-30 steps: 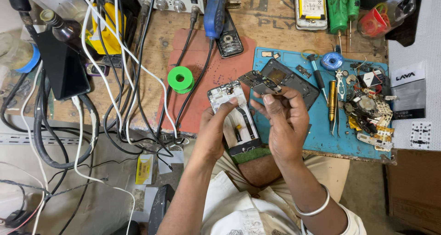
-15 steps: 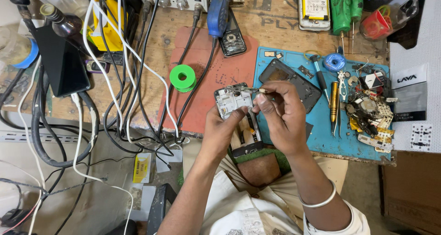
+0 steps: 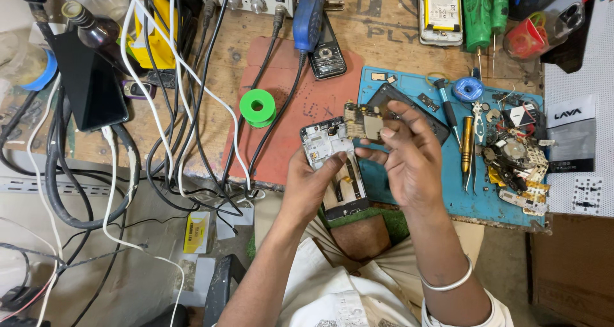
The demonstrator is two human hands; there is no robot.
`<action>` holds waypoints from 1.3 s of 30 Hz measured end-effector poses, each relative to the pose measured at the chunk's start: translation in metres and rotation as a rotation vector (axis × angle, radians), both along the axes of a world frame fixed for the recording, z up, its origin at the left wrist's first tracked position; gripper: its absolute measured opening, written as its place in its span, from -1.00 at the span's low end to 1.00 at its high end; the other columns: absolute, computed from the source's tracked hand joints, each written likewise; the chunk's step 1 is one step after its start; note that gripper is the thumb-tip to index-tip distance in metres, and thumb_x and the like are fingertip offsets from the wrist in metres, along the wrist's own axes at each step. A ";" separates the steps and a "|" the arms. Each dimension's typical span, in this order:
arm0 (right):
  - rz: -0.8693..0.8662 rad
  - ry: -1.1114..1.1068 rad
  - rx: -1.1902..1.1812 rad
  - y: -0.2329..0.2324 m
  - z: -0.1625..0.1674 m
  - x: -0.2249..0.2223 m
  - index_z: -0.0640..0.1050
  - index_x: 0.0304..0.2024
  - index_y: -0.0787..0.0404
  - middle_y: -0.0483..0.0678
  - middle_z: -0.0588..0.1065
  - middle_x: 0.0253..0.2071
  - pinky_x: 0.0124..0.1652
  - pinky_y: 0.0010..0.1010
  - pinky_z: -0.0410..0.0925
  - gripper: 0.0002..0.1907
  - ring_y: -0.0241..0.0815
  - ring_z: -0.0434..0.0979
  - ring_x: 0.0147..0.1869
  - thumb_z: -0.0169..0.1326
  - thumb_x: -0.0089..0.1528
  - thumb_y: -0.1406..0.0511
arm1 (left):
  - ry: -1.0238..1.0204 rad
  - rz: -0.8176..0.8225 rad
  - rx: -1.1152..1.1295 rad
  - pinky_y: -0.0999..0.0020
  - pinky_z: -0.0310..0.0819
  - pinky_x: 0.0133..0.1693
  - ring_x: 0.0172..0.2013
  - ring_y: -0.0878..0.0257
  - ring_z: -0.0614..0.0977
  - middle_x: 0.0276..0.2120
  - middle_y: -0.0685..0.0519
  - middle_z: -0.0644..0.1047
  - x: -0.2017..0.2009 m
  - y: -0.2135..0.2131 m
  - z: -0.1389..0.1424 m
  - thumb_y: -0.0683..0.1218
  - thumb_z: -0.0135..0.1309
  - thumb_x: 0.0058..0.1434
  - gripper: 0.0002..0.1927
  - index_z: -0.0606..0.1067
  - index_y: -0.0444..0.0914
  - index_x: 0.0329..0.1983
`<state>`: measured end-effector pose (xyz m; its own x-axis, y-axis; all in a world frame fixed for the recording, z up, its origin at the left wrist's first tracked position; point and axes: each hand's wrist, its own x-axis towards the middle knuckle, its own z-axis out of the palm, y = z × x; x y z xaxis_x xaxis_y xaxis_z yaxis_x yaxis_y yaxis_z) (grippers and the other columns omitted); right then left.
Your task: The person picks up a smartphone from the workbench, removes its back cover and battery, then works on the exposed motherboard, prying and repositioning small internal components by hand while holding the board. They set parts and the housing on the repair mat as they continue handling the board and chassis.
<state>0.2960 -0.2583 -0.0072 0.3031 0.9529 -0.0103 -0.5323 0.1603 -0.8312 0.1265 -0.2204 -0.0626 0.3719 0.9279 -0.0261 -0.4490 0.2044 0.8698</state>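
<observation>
- My left hand [image 3: 310, 186] is nearest to me, its fingers wrapped round the opened phone body [image 3: 332, 167], thumb pressed across the frame; the phone is held up off the bench, just over the near edge of the red mat [image 3: 288, 109].
- The back is already off and the inside of the frame lies bare, so by my reckoning the stripping is well along.
- My right hand [image 3: 409, 157] sits beside it, thumb and fingertips pinching the small circuit board [image 3: 363, 121] at the phone's upper end, the other fingers loosely curled.
- The board looks lifted and tilted at the top corner of the frame; I cannot tell whether a ribbon holds it to the body or whether it is fully free.
- Beyond my hands, on the blue work mat [image 3: 409, 196], lie a brass-handled tool [image 3: 467, 144], tweezers and a heap of loose phone parts [image 3: 515, 160] to the right.
- Further off are the green solder reel [image 3: 258, 107], a small black keypad phone [image 3: 327, 55] and green-handled screwdrivers [image 3: 476, 13].
- Judging from this, what is left is whatever the board itself needs, then refitting and closing the phone.
</observation>
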 end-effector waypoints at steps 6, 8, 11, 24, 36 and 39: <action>0.040 -0.110 -0.005 -0.006 0.003 0.009 0.45 0.12 0.37 0.03 0.55 -0.01 -0.05 -0.12 0.60 -0.71 -0.07 0.64 0.02 -0.04 0.33 0.49 | 0.036 -0.003 0.025 0.39 0.53 0.02 -0.07 0.33 0.63 -0.07 0.04 0.63 0.000 -0.002 -0.007 -0.22 0.14 0.35 -0.72 0.48 -0.36 0.10; 0.081 -0.221 -0.027 -0.008 0.000 0.010 0.52 0.03 0.41 0.04 0.57 -0.03 0.00 -0.20 0.57 -0.78 -0.12 0.63 0.01 0.00 0.34 0.49 | 0.039 -0.009 0.045 0.41 0.53 0.02 -0.06 0.35 0.62 -0.06 0.06 0.62 0.000 -0.002 -0.010 -0.22 0.14 0.35 -0.71 0.47 -0.35 0.12; 0.116 -0.405 -0.046 -0.011 -0.003 0.011 0.60 -0.05 0.42 0.03 0.60 -0.06 0.06 -0.36 0.49 -0.82 -0.21 0.61 0.01 0.04 0.34 0.48 | 0.001 -0.023 0.065 0.43 0.52 0.03 -0.03 0.38 0.60 -0.02 0.08 0.60 -0.001 -0.003 -0.014 -0.23 0.13 0.34 -0.69 0.45 -0.34 0.14; 0.116 -0.711 -0.169 -0.009 0.012 -0.002 0.62 -0.06 0.31 -0.07 0.61 -0.09 0.03 -0.46 0.42 -0.83 -0.32 0.56 0.00 0.05 0.34 0.42 | 0.112 -0.008 0.110 0.45 0.53 -0.02 -0.05 0.39 0.59 -0.03 0.09 0.57 0.002 -0.005 -0.019 -0.34 0.11 0.28 -0.61 0.43 -0.32 0.17; -0.106 -1.301 -0.005 -0.019 0.045 -0.045 0.55 -0.01 0.32 0.10 0.49 -0.01 -0.06 -0.29 0.47 -0.53 -0.04 0.58 -0.03 0.38 0.13 0.22 | 0.165 0.060 0.175 0.37 0.51 0.07 0.02 0.32 0.57 0.01 0.05 0.54 0.003 -0.008 -0.021 -0.32 0.03 0.33 -0.65 0.42 -0.33 0.18; -0.110 -1.337 -0.006 -0.019 0.048 -0.049 0.53 0.01 0.32 0.11 0.51 -0.01 -0.05 -0.26 0.46 -0.51 0.02 0.58 -0.02 0.38 0.13 0.22 | 0.164 0.053 0.202 0.34 0.50 0.09 0.04 0.28 0.56 0.03 0.03 0.53 0.002 -0.010 -0.021 -0.33 0.04 0.33 -0.65 0.42 -0.35 0.18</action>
<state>0.2470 -0.2771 0.0404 0.1583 0.9239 0.3484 0.6993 0.1442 -0.7002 0.1285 -0.2299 -0.0837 0.3288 0.9385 0.1055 -0.3038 -0.0007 0.9527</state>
